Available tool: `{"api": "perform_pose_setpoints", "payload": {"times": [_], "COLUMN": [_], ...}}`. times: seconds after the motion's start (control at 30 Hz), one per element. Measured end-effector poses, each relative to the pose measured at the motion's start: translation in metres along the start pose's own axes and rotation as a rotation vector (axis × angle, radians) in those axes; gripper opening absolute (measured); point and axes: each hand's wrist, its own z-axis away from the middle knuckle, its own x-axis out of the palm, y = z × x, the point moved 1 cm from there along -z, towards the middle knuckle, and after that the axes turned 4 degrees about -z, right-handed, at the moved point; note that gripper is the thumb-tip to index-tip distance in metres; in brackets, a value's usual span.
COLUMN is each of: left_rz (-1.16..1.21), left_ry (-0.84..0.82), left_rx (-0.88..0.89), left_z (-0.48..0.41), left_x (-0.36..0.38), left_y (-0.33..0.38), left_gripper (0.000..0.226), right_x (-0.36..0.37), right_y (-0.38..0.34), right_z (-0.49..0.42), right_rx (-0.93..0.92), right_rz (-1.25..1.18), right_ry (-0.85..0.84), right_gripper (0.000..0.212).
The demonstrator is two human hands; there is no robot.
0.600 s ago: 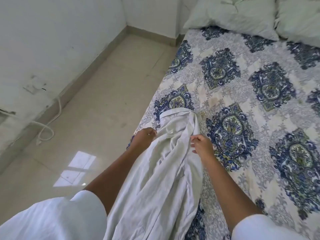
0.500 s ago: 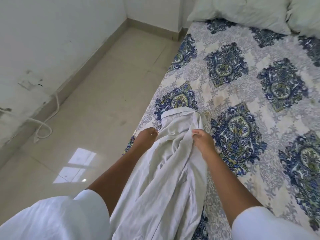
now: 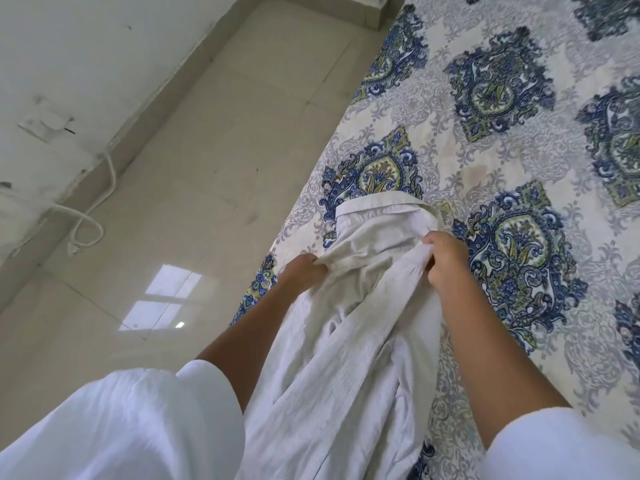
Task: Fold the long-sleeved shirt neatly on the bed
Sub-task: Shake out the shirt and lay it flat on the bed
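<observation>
Since a moment ago my right hand (image 3: 446, 261) has drawn toward 3 o'clock, pinching the crumpled white long-sleeved shirt (image 3: 346, 358); my left hand (image 3: 303, 273) grips its other shoulder. It lies on the blue-patterned bed (image 3: 519, 150), collar (image 3: 377, 206) at 12 o'clock, body trailing to 6.

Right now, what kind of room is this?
Probably a home bedroom: a bed with a patterned sheet, a tiled floor beside it, and a white shirt lying partly on the bed.
</observation>
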Motion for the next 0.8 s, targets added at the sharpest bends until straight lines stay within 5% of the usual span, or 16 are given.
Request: {"api": "perform_pose_setpoints", "payload": {"times": [0.1, 0.17, 0.5, 0.67, 0.8], "left_rz": [-0.105, -0.089, 0.483, 0.349, 0.222], "left_ry": [0.028, 0.075, -0.083, -0.12, 0.117], "left_rx": [0.033, 0.044, 0.008, 0.045, 0.22], "left_z": [0.007, 0.012, 0.042, 0.06, 0.081], "left_x": [-0.006, -0.011, -0.044, -0.039, -0.042], "left_y": [-0.003, -0.005, 0.002, 0.016, 0.024], "left_gripper": [0.007, 0.023, 0.016, 0.02, 0.021], "right_x": [-0.018, -0.03, -0.061, -0.061, -0.066], "right_y": [-0.007, -0.012, -0.037, -0.038, -0.038], "right_z": [0.009, 0.016, 0.053, 0.074, 0.091], "right_rx": [0.06, 0.044, 0.152, 0.105, 0.007], "right_rz": [-0.125, -0.109, 0.055, 0.066, 0.053], "right_ry": [-0.12, -0.168, -0.322, -0.373, -0.386], "right_gripper": [0.013, 0.015, 0.009, 0.013, 0.019]}}
